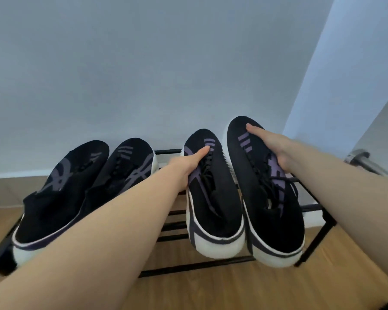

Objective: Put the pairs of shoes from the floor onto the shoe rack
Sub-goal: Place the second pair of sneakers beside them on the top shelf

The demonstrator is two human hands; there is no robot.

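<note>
A low black metal shoe rack point(174, 229) stands against the wall. Two black sneakers with purple stripes and white soles, one at the far left point(54, 198) and one beside it point(123, 168), rest on its left half, toes toward the wall. My left hand point(188, 166) grips a third matching sneaker point(213, 202) from its left side, over the rack's right half. My right hand point(271, 146) lies over the laces of a fourth sneaker point(264, 193) at the rack's right end. Both heels hang past the front rail.
A pale wall point(143, 74) rises right behind the rack. Wooden floor point(233, 287) spreads in front. A shiny metal object point(365, 162) shows at the right edge, beside a wall corner.
</note>
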